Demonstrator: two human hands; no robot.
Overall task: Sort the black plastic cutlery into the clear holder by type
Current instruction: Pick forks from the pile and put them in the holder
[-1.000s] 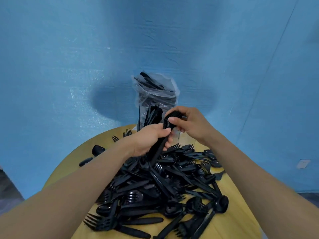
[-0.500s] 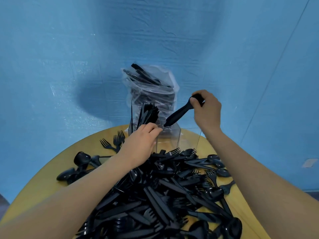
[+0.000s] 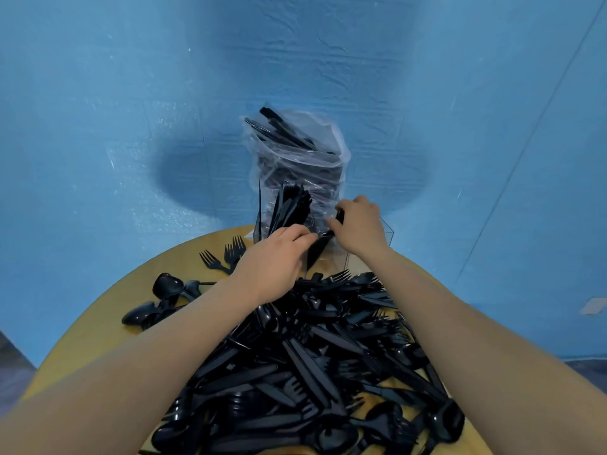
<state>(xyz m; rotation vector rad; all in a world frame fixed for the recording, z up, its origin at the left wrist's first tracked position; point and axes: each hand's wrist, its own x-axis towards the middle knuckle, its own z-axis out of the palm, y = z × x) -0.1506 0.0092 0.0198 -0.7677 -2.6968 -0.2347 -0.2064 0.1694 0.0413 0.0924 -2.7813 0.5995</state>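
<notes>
My right hand grips the top end of a black utensil, whose handle slants down into the middle compartment of the clear holder. Its head is hidden in my fingers, so I cannot tell its type. My left hand reaches to the holder's front edge, fingertips touching beside the utensil. The holder's left compartment has a bunch of upright black cutlery. A big pile of mixed black forks, knives and spoons lies in front of the holder, under my forearms.
A clear plastic bag with more black cutlery stands behind the holder against the blue wall. Loose forks and spoons lie at the left on the round yellow table.
My right hand lifted the utensil from the pile, swung it up to the right, then lowered it handle-first into the holder. My left hand let go of it and stays at the holder's front.
</notes>
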